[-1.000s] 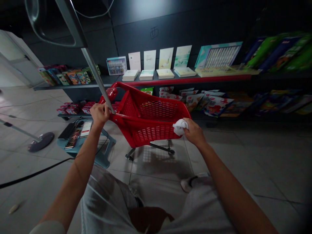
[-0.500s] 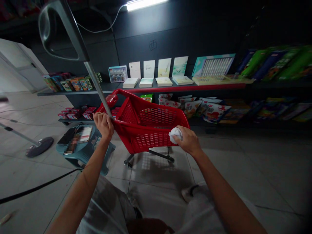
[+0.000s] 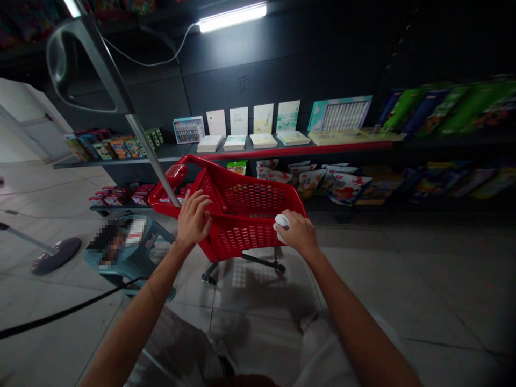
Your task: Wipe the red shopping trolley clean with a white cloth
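Observation:
A small red shopping cart (image 3: pixel 242 237) with perforated sides stands in front of me. At the near rim, just right of the handle end, is my left hand (image 3: pixel 194 219), its fingers spread and holding nothing. Whether it touches the rim I cannot tell. My right hand (image 3: pixel 299 232) grips a crumpled white cloth (image 3: pixel 281 221) against the near rim by the cart's right end. A metal pole (image 3: pixel 147 142) with a dark grey loop-shaped bracket rises past the cart handle (image 3: pixel 176 174).
Behind the cart, a dark shelf (image 3: pixel 237 154) carries books, boxed pen sets and snack bags. A blue-grey stool (image 3: pixel 151 258) with things on it stands to the left. Further left is a round pole base (image 3: pixel 56 256). A black strap (image 3: pixel 72 306) crosses the lower left.
My left hand has left the corner by the handle, shifted right along the rim, and its fingers have spread. The right hand stays at the cart's right end with the cloth.

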{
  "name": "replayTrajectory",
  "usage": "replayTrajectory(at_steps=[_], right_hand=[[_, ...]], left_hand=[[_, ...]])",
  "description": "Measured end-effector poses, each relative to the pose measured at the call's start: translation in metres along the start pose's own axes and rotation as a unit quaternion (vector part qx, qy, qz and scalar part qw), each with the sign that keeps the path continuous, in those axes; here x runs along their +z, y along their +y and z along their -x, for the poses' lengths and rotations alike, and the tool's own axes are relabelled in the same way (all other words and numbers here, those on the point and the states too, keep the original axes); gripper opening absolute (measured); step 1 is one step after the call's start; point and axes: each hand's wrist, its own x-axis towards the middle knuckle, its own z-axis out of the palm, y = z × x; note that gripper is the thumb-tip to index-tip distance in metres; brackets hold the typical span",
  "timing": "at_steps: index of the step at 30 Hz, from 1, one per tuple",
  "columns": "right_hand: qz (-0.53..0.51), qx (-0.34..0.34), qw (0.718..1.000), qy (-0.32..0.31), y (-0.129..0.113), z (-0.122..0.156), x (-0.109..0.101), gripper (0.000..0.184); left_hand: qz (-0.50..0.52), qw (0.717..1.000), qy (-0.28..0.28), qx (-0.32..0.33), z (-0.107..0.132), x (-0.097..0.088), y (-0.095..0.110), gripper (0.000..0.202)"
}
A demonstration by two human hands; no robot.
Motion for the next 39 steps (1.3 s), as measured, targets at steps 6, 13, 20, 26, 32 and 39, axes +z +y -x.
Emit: replayTrajectory(at_steps=[6, 13, 20, 26, 32, 39], right_hand=[[-0.034, 0.019, 0.999, -0.038, 0.003, -0.003, -0.007, 0.022], [-0.084, 0.039, 0.996, -0.010, 0.010, -0.003, -0.001, 0.035], [-0.191, 0.070, 0.978, 0.037, 0.013, -0.014, 0.009, 0.032], [-0.194, 0.001, 0.981, 0.006, -0.007, -0.017, 0.006, 0.026], [-0.128, 0.012, 0.992, -0.009, -0.025, -0.016, 0.007, 0.024], [-0.055, 0.022, 0.997, 0.052, -0.050, -0.010, 0.003, 0.030]], left_hand=[[-0.176, 0.941, -0.268, -0.108, -0.046, -0.006, 0.007, 0.059], [-0.176, 0.930, -0.317, -0.053, -0.058, 0.001, 0.008, 0.063], [-0.182, 0.938, -0.287, -0.071, -0.050, 0.005, 0.014, 0.068], [-0.150, 0.960, -0.229, -0.055, -0.034, 0.010, 0.017, 0.069], [-0.156, 0.959, -0.228, -0.069, -0.033, 0.010, 0.018, 0.069], [-0.152, 0.957, -0.231, -0.086, -0.032, 0.007, 0.025, 0.067]])
